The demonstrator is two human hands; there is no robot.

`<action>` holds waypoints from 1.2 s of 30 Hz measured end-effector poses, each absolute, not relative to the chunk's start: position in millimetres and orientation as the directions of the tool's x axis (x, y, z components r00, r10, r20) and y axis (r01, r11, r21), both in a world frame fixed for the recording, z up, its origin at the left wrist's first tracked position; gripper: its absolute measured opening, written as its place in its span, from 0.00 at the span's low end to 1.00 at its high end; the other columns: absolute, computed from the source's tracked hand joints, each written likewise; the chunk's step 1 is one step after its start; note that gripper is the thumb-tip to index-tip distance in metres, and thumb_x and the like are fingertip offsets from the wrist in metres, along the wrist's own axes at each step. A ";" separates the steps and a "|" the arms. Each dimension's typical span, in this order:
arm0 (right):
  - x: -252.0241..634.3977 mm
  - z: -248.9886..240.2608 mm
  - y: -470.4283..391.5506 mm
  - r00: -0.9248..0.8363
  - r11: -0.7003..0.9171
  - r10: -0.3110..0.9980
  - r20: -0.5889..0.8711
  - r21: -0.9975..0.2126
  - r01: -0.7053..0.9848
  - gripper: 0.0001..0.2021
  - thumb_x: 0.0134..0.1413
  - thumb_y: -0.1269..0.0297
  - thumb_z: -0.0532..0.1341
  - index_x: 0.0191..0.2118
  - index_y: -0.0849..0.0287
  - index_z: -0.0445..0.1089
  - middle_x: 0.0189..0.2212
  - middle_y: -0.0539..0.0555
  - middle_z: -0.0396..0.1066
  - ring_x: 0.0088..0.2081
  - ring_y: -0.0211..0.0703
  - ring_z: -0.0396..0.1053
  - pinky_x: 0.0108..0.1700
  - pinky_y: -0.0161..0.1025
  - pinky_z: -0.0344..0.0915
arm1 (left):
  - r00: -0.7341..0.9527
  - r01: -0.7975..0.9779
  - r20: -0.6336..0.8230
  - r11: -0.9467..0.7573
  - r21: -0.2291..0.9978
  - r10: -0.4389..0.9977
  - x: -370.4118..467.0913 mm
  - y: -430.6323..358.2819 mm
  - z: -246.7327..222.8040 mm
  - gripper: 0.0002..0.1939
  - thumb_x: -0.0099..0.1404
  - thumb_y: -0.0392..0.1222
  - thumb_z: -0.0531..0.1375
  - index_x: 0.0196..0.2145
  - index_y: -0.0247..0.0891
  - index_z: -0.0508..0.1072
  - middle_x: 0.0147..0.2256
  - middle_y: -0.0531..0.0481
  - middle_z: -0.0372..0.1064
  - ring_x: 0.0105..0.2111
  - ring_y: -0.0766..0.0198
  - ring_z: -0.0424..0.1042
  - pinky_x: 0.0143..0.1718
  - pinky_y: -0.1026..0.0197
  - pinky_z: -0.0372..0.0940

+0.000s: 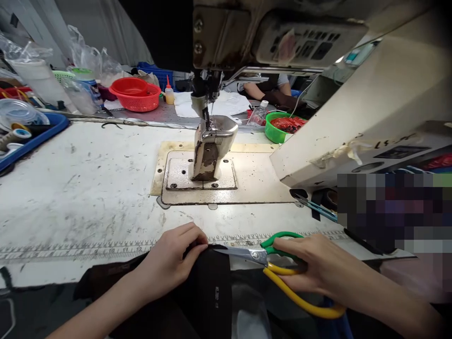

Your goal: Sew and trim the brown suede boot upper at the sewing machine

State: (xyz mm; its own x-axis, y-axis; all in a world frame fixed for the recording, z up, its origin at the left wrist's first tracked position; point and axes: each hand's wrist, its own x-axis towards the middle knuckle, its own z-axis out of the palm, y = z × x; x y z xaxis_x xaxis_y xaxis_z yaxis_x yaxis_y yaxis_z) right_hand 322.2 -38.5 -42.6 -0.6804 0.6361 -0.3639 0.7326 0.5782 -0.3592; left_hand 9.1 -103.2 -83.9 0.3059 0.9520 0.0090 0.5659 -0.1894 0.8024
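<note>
Pinched between the fingers of my left hand point(178, 256) is the upper edge of a dark fabric piece point(212, 287), which hangs over the table's front edge and bears small white printed marks. My right hand point(310, 263) grips a pair of scissors point(260, 256) with one green and one yellow handle. Their blades point left, and the tips lie at the fabric's top edge, close to my left fingertips. The blades look nearly closed; whether cloth lies between them I cannot tell. Beyond both hands stands a post-bed sewing machine point(213, 148).
A printed ruler strip point(123, 248) runs along the white table point(88, 188). At the left is a blue tray point(52, 134) with spools. Red baskets point(136, 94), a small oil bottle point(169, 94) and a green basin point(276, 132) stand behind. Another person's arm point(259, 92) shows at the back.
</note>
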 end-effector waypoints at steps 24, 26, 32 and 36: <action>284.5 -26.1 -26.9 -0.727 0.620 0.550 -0.411 -0.382 0.685 0.11 0.59 0.59 0.63 0.29 0.52 0.61 0.17 0.42 0.49 0.20 0.36 0.45 0.26 0.37 0.43 | 0.318 0.458 -0.057 -0.101 0.883 0.946 5.2 -93.6 -76.4 0.05 0.67 0.35 0.56 0.33 0.39 0.71 0.35 0.52 0.70 0.36 0.66 0.66 0.39 0.63 0.60; 283.8 -24.3 -27.0 -0.732 0.603 0.537 -0.420 -0.415 0.681 0.11 0.60 0.60 0.62 0.28 0.53 0.60 0.17 0.42 0.46 0.20 0.36 0.43 0.25 0.37 0.42 | 0.325 0.437 -0.097 -0.058 0.898 0.941 4.7 -90.9 -75.2 0.05 0.67 0.37 0.57 0.33 0.39 0.72 0.32 0.53 0.69 0.32 0.67 0.65 0.34 0.64 0.59; 272.7 -25.5 -27.2 -0.766 0.659 0.530 -0.365 -0.391 0.642 0.08 0.59 0.60 0.61 0.31 0.54 0.64 0.19 0.44 0.53 0.21 0.36 0.51 0.26 0.36 0.42 | 0.403 0.382 -0.178 0.012 0.924 0.898 1.2 -80.6 -74.8 0.07 0.66 0.42 0.59 0.33 0.37 0.73 0.29 0.53 0.68 0.28 0.67 0.63 0.30 0.64 0.57; 267.2 -27.2 -26.3 -0.768 0.634 0.501 -0.399 -0.435 0.640 0.09 0.58 0.61 0.61 0.30 0.54 0.60 0.17 0.41 0.48 0.21 0.35 0.43 0.25 0.37 0.41 | 0.426 0.341 -0.214 0.063 0.938 0.879 -5.7 -74.1 -74.4 0.10 0.66 0.46 0.60 0.34 0.36 0.73 0.27 0.54 0.65 0.27 0.68 0.59 0.29 0.64 0.54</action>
